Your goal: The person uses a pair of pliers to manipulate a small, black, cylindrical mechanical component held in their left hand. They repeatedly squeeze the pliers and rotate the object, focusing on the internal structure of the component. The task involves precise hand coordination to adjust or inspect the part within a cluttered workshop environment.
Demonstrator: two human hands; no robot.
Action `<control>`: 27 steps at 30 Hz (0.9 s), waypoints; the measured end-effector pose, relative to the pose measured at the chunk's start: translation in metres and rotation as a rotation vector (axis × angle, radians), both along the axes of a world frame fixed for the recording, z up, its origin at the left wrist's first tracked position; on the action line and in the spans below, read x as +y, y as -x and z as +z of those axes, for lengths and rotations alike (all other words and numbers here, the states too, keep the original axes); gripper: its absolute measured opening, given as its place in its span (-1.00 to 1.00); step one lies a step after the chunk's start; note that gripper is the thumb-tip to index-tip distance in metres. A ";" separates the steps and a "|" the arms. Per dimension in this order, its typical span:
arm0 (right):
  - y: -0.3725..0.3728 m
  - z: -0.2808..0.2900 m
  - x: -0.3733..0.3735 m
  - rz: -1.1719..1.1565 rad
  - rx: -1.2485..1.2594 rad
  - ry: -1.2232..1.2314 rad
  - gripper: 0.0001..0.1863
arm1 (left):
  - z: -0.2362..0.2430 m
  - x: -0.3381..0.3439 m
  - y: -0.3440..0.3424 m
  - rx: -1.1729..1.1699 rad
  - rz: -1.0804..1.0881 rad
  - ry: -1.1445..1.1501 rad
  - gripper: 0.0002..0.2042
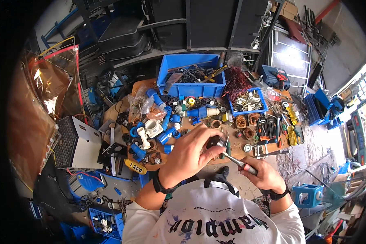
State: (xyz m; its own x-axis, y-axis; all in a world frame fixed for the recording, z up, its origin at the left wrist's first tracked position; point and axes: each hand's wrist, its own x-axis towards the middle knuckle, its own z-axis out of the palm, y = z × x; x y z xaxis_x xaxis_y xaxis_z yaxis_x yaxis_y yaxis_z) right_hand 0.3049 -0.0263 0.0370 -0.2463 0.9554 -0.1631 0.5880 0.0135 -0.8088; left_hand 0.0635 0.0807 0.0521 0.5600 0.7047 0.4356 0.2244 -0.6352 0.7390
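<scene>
small dark part (214, 141) in the left hand (190, 151), slim tool (248, 167) in the right hand (264, 175)

the left hand pinches the dark part between thumb and curled fingers, just above the near edge of the surface (239, 151). the right hand is closed around the handle of the slim tool, its metal shaft slanting up toward the left thumb; whether the tip touches the dark part, i cannot tell.

beyond the hands, a blue bin (196, 89) full of tools and loose pieces stands at the back, with a bundle of reddish wire (238, 83) beside it and a blue tray (250, 112) of small metal pieces near. to the left lie blue fittings (164, 137), white fittings (153, 128) and, at the near edge, a yellow device (135, 166).
</scene>
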 end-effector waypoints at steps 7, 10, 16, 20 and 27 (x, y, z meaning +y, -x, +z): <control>-0.004 -0.001 0.000 0.014 0.005 0.000 -0.87 | 0.004 -0.001 0.003 -0.060 -0.109 0.198 -0.61; -0.007 -0.001 0.000 0.021 0.062 0.001 -0.88 | 0.008 0.004 0.007 -0.105 -0.228 0.073 -0.49; 0.000 -0.003 -0.005 -0.012 0.074 0.000 -0.88 | -0.001 0.013 0.011 -0.044 -0.286 -0.003 -0.57; 0.000 -0.007 -0.010 -0.048 -0.015 0.003 -0.86 | 0.005 0.005 0.007 0.093 -0.163 0.153 -0.68; -0.001 0.000 -0.012 0.012 -0.054 -0.040 -0.77 | 0.013 -0.004 0.012 0.290 -0.117 0.185 -0.62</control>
